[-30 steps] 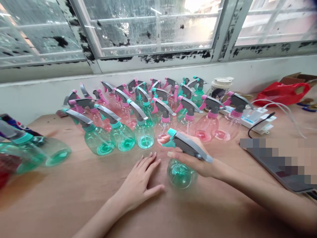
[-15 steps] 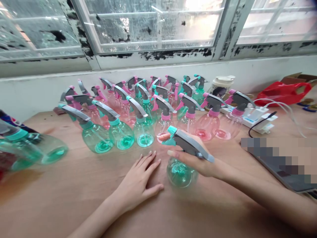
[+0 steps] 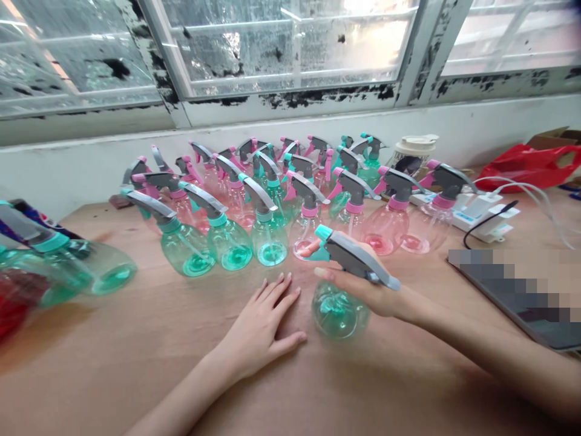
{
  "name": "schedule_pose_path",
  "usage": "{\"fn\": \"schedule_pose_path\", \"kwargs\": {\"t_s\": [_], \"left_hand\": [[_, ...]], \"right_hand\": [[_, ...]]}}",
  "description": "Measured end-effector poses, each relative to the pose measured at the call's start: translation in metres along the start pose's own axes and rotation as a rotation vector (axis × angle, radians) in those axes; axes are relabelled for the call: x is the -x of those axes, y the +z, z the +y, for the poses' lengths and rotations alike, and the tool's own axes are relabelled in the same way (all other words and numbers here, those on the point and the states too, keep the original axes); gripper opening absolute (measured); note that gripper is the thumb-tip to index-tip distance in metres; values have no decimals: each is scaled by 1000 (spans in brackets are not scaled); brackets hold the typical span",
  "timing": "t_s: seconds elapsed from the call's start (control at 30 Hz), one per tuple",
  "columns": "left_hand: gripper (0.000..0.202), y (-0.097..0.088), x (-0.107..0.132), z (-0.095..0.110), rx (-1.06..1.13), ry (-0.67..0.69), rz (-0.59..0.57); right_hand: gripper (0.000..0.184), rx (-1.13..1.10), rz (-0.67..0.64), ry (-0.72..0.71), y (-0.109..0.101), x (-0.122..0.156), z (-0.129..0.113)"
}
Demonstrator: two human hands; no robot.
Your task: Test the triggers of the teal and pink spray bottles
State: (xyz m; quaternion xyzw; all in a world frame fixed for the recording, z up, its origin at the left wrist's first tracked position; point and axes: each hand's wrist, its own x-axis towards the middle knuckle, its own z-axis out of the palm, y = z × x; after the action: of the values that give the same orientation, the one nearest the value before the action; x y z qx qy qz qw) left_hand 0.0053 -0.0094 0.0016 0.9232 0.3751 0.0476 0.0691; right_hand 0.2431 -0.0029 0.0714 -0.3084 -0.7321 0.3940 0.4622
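My right hand [image 3: 363,290] is closed round the neck of a teal spray bottle [image 3: 339,313] with a grey trigger head [image 3: 358,259]; the bottle stands on the wooden table [image 3: 136,363] in front of me. My left hand [image 3: 263,330] lies flat on the table just left of that bottle, fingers spread, holding nothing. Behind them stand several rows of spray bottles, teal ones [image 3: 231,242] to the left and pink ones [image 3: 390,227] to the right, all with grey triggers.
More teal bottles [image 3: 68,272] lie at the left edge. A white power strip [image 3: 481,215] with cables, a lidded cup [image 3: 411,157] and a red plastic bag [image 3: 526,166] are at the back right. A dark flat device [image 3: 521,303] lies at right. Windows run along the back wall.
The view has shifted slightly to the left. Both hands and the held bottle have kept their places on the table.
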Motion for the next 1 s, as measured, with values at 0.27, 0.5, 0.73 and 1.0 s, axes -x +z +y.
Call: {"fn": "schedule_pose_path", "kwargs": {"t_s": [0.27,0.5,0.73,1.0], "left_hand": [[72,0,0,1,-4,2,-9],[72,0,0,1,-25,6,-10],[70,-2,-1,1,-1,12,5],[70,-2,-1,1,-11,14,4]], "right_hand": [[10,99,68,-66,-1,2,0],[8,74,38,-22,-2,4,3],[23,-45,9,-37,-2,4,3],[31,-63,-5,-45,-3,5,4]]}}
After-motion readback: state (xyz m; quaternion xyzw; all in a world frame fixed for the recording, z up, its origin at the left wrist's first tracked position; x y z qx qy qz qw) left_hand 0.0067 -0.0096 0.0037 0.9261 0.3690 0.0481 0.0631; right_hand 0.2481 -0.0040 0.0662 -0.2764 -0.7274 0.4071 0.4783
